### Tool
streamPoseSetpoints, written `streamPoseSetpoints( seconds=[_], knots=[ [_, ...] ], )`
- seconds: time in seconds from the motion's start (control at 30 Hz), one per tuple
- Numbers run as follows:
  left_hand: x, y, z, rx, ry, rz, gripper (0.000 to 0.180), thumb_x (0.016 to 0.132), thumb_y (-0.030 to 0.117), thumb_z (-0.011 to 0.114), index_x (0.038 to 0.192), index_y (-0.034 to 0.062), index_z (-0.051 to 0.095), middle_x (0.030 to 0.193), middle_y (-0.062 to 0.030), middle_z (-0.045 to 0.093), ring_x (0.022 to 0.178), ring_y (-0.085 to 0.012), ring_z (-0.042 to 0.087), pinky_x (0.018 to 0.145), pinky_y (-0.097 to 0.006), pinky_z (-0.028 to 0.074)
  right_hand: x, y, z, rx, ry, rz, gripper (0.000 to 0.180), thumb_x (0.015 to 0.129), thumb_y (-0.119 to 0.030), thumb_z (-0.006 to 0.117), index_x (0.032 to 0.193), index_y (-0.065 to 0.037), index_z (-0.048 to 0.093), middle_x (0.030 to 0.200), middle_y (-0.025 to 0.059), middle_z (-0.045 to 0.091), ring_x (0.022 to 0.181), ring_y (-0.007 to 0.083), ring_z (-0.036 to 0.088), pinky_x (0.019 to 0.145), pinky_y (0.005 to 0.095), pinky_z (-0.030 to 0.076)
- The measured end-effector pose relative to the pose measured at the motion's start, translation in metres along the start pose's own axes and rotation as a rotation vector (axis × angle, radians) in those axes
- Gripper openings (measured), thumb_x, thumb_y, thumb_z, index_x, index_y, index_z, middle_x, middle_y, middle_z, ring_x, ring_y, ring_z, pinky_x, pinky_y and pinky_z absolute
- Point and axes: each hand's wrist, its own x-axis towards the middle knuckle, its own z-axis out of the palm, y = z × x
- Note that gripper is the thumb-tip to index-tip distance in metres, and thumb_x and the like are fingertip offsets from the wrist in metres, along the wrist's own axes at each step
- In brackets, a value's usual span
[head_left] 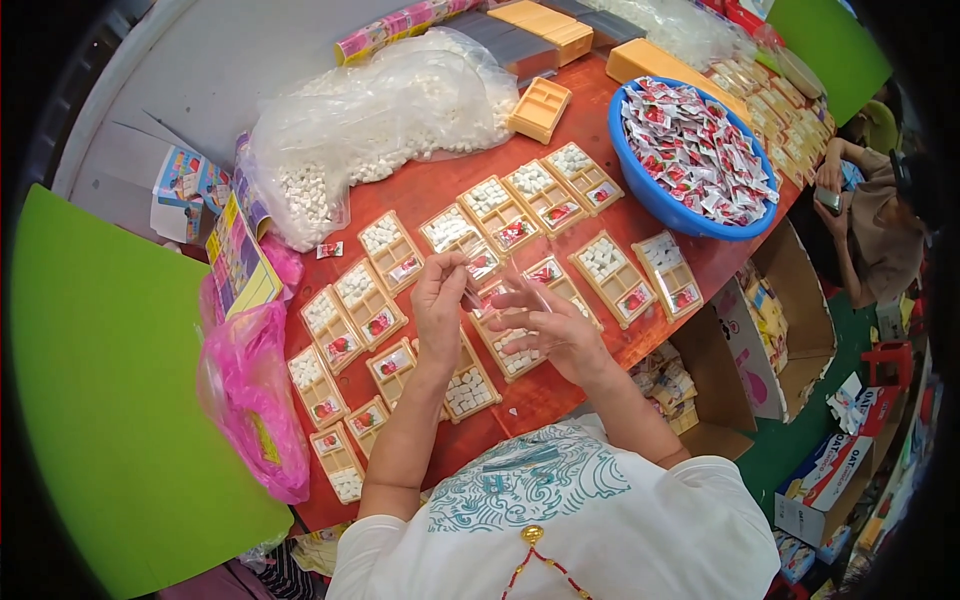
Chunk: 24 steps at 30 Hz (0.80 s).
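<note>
You stand at a red table (415,185) that carries all the work in front of you. At its far side lies a large, clear plastic bag (390,95) of small white cubes, and to the right sits a round, blue plastic basin (728,231) heaped with small red-and-white sachets (700,150). Nearer to you, rows of rectangular, pale-orange plastic trays (622,283) lie flat; those in plain view mostly hold cubes in one compartment and a sachet in another, while your forearms hide parts of a few. One empty orange tray (540,110) rests just beside the bag.

Both your hands are raised over the middle trays, and the step in hand looks to be handling or separating a thin, clear plastic piece (474,296), which shows faintly between them above the filled trays. The next move seems to call for getting that piece free and squared in your fingers, with your hands kept high enough not to knock the cubes below.

As for the grip, your left hand (440,295) has its thumb and fingers drawn together, apparently pinching the clear piece by its edge. Your right hand (552,328) is loose, its fingers spread apart and facing the left; whether they touch the film, you cannot tell from here
</note>
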Motion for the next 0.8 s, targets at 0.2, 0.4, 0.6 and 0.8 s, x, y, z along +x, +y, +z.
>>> streamPoseSetpoints(
  seconds=[0.2,0.4,0.6,0.8],
  knots=[
    [0.005,0.006,-0.003,-0.005,0.037,-0.013,0.012,0.094,0.012,0.049,0.100,0.0040,0.055,0.072,-0.0027,0.057,0.062,-0.0086,0.052,0.058,-0.022,0.043,0.012,0.003,-0.023,-0.330,0.212,-0.178,0.038,0.089,-0.008,0.054,0.125,0.002,0.051,0.093,0.0073,0.063,0.080,0.0096,0.060,0.069,0.0219,0.049],
    [0.003,0.001,0.002,-0.622,-0.161,-0.116,0.040,0.092,0.021,0.054,0.128,0.0088,0.041,0.108,-0.0162,0.058,0.098,-0.0233,0.057,0.082,-0.036,0.048,0.024,0.008,-0.023,-0.009,0.209,-0.120,0.025,0.090,-0.008,0.053,0.113,0.001,0.057,0.077,0.0058,0.061,0.060,0.0091,0.058,0.052,0.0201,0.047],
    [-0.001,0.002,0.010,-0.720,-0.343,-0.142,0.077,0.083,0.031,0.066,0.146,0.0234,0.023,0.133,-0.0222,0.043,0.122,-0.0354,0.046,0.096,-0.044,0.044,0.025,0.011,-0.011,0.023,0.098,0.061,0.019,0.091,-0.011,0.053,0.105,0.000,0.058,0.070,0.0044,0.060,0.053,0.0086,0.056,0.046,0.0199,0.044],
    [-0.003,0.002,0.012,-0.662,-0.348,-0.152,0.076,0.085,0.026,0.063,0.147,0.0251,0.018,0.126,-0.0211,0.049,0.110,-0.0315,0.054,0.093,-0.043,0.045,0.025,0.016,-0.008,-0.341,0.122,-0.010,0.018,0.091,-0.014,0.054,0.102,-0.001,0.060,0.069,0.0035,0.060,0.054,0.0086,0.056,0.046,0.0210,0.042]
  ],
)
